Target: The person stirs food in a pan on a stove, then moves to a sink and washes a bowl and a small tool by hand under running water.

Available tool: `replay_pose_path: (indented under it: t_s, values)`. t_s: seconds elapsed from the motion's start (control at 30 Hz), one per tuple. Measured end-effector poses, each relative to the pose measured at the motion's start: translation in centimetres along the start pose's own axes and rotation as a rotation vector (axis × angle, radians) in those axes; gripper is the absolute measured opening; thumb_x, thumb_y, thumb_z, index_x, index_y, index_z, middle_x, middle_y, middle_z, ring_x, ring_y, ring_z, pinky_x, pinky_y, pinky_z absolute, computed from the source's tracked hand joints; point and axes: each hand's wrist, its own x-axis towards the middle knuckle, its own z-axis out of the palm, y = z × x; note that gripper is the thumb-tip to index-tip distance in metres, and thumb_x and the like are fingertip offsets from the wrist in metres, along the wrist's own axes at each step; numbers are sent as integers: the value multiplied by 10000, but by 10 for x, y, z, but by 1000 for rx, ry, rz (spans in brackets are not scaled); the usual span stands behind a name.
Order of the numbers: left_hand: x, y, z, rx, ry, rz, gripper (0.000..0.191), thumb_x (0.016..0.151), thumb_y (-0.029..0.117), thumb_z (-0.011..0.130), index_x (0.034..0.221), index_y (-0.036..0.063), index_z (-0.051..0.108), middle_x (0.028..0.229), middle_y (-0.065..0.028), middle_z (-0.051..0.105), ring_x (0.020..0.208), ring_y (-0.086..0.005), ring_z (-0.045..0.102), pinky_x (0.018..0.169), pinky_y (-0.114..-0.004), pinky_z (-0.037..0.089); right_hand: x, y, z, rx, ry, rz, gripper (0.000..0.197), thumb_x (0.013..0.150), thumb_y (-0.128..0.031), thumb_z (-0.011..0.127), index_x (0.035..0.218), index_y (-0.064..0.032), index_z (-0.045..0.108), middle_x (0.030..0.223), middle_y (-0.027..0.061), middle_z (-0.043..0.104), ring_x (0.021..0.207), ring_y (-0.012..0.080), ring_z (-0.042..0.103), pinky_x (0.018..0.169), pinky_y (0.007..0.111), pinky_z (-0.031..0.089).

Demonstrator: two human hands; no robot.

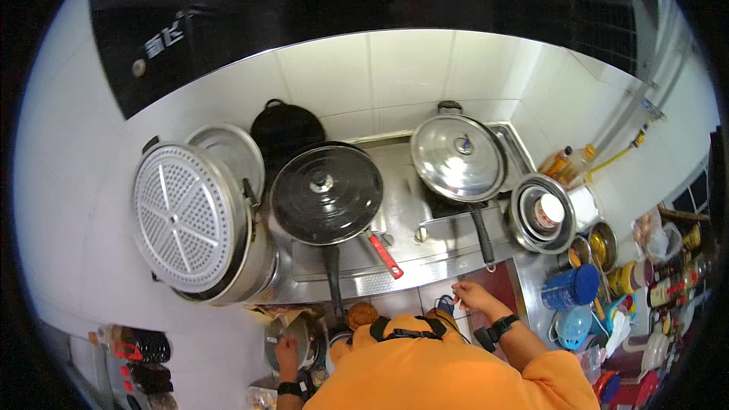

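My left hand (286,350) is low on the left, over a round grey pot or its lid (279,327) below the counter. A small pale piece (271,340) shows beside its fingertips; I cannot tell whether I hold it. My right hand (474,297) is in front of the counter edge, fingers partly bent and apart, with nothing visible in it. Nearest to it on the stove (398,182) is the black handle of a pan with a shiny metal lid (455,154). Left of that, a black frying pan with a dark lid (326,193) has its handle toward me.
A large steamer pot with a perforated tray (182,219) stands at left. A red-handled utensil (387,256) lies near the stove knobs. Nested metal bowls (541,213), a blue-lidded jar (572,286) and several bottles crowd the right. A black range hood (364,0) hangs overhead.
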Motion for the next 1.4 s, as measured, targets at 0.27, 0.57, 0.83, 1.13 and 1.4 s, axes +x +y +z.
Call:
replay_pose_path:
  t_s: [0.27,0.57,0.83,1.13,1.4]
  values:
    - [11,-72,73,72,-866,114,279,909,230,443,713,36,485,660,-98,552,618,-243,497,579,-356,418,-33,18,-23,44,133,-39,250,907,-239,477,975,-39,612,689,41,621,491,99,522,454,238,422]
    - [53,-37,128,317,-1106,276,241,907,232,444,769,41,492,709,-98,557,651,-245,508,593,-358,427,-135,55,-67,263,471,-113,245,906,-193,486,789,-20,614,608,45,581,536,113,553,502,245,462]
    - [61,10,172,472,-1170,399,216,906,235,444,819,45,499,753,-98,561,681,-248,518,604,-360,435,-236,13,-160,387,768,-376,278,903,-230,538,692,-51,561,615,23,584,534,86,533,495,230,425]
    - [42,50,224,601,-1205,546,200,904,237,445,875,49,506,802,-98,566,714,-250,528,617,-362,445,-279,26,-252,687,1133,-572,339,892,-231,538,591,-109,442,514,-40,396,454,48,347,433,214,273]
    - [20,63,256,707,-1209,699,200,903,240,446,925,53,513,846,-97,571,744,-253,538,629,-364,453,-216,59,-238,559,884,-584,378,884,-172,558,570,-104,359,579,-104,308,537,18,285,474,224,228]
